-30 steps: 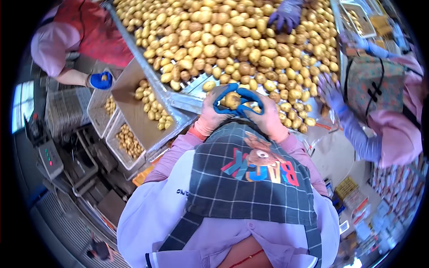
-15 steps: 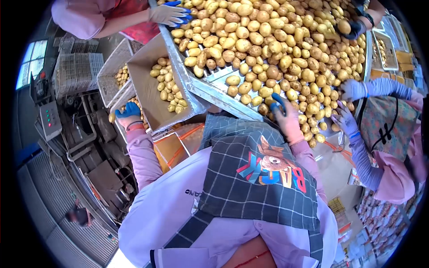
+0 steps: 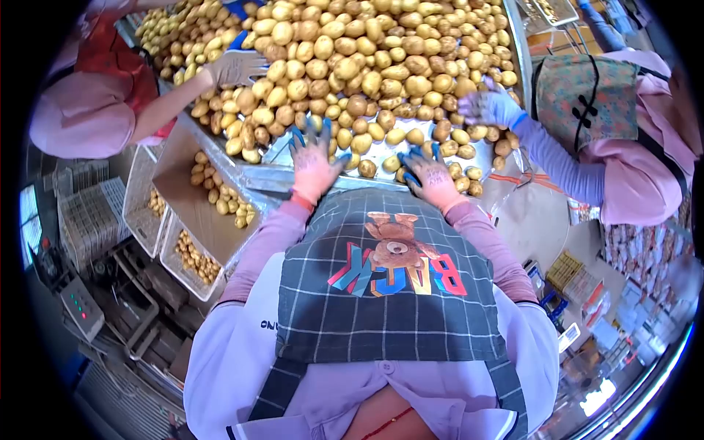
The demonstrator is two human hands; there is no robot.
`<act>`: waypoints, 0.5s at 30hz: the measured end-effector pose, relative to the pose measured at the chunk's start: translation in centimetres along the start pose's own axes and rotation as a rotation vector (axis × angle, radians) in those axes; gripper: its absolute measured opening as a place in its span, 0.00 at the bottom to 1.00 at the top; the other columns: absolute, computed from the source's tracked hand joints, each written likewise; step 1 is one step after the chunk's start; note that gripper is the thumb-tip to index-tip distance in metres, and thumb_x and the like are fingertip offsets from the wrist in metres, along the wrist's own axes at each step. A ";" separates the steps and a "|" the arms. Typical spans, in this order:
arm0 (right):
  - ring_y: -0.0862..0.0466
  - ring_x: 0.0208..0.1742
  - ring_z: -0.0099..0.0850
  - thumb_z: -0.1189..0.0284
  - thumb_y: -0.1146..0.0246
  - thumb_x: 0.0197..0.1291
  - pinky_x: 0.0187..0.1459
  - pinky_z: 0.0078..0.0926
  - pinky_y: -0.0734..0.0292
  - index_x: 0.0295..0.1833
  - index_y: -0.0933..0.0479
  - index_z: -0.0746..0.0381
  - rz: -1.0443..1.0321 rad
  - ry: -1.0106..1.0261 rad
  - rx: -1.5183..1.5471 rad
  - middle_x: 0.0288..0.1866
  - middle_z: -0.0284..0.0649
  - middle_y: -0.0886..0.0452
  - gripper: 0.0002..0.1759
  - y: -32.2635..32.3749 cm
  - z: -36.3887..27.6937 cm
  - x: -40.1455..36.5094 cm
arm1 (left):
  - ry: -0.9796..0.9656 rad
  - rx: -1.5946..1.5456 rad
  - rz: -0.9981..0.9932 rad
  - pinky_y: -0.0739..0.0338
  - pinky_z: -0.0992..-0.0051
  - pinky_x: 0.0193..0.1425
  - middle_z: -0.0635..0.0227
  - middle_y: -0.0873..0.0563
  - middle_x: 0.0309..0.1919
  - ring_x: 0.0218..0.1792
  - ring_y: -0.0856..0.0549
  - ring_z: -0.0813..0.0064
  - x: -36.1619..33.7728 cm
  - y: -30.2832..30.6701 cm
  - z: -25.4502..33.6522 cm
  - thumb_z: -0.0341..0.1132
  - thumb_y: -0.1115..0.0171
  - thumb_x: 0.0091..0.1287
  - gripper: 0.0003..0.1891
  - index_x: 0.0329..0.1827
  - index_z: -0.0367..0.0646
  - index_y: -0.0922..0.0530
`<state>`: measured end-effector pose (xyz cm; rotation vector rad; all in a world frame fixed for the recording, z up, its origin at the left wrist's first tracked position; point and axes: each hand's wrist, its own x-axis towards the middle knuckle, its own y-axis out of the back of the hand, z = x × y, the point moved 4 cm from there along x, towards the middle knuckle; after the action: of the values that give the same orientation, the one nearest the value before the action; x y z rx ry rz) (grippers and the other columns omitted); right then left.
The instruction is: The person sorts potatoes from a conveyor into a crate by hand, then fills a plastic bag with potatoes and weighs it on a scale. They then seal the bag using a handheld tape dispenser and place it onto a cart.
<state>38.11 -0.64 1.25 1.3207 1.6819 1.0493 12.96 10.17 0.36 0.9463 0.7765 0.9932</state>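
Your left grip (image 3: 314,164) and right grip (image 3: 434,178) spread wide by potatoes (image 3: 367,169) that look firm, light and perhaps slippery, best cupped round their middles.

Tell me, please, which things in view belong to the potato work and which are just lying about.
In the work:
- left hand, right hand
- potatoes, metal table
- brown bin and white crates, all holding potatoes

Seemingly just lying about:
- yellow crate on the floor
- stacked crates at far left
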 end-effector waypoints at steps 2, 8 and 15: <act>0.19 0.54 0.40 0.60 0.39 0.59 0.72 0.45 0.43 0.54 0.20 0.55 -0.082 -0.171 0.151 0.45 0.45 0.16 0.19 -0.9 1.6 -1.5 | -0.242 0.030 -0.131 0.51 0.36 0.72 0.52 0.35 0.71 0.71 0.41 0.37 -1.3 0.1 1.0 0.55 0.33 0.56 0.34 0.67 0.57 0.27; 0.18 0.48 0.46 0.62 0.37 0.58 0.52 0.42 0.25 0.53 0.19 0.58 0.381 -0.538 0.116 0.45 0.49 0.16 0.19 1.8 5.7 1.6 | -0.234 -0.331 0.132 0.42 0.55 0.73 0.57 0.20 0.58 0.64 0.28 0.54 -3.1 1.3 -3.4 0.35 0.34 0.59 0.20 0.56 0.45 0.20; 0.18 0.53 0.45 0.60 0.39 0.56 0.53 0.42 0.23 0.51 0.18 0.56 0.026 -0.684 -0.064 0.53 0.50 0.19 0.18 -0.5 11.2 8.0 | -0.104 -0.009 0.217 0.40 0.58 0.72 0.57 0.22 0.61 0.65 0.28 0.54 -2.6 0.5 -3.4 0.40 0.34 0.58 0.26 0.61 0.44 0.24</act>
<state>46.51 8.83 -4.11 1.4466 1.1072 0.5556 8.86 8.86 -0.21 1.0824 0.5906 1.1250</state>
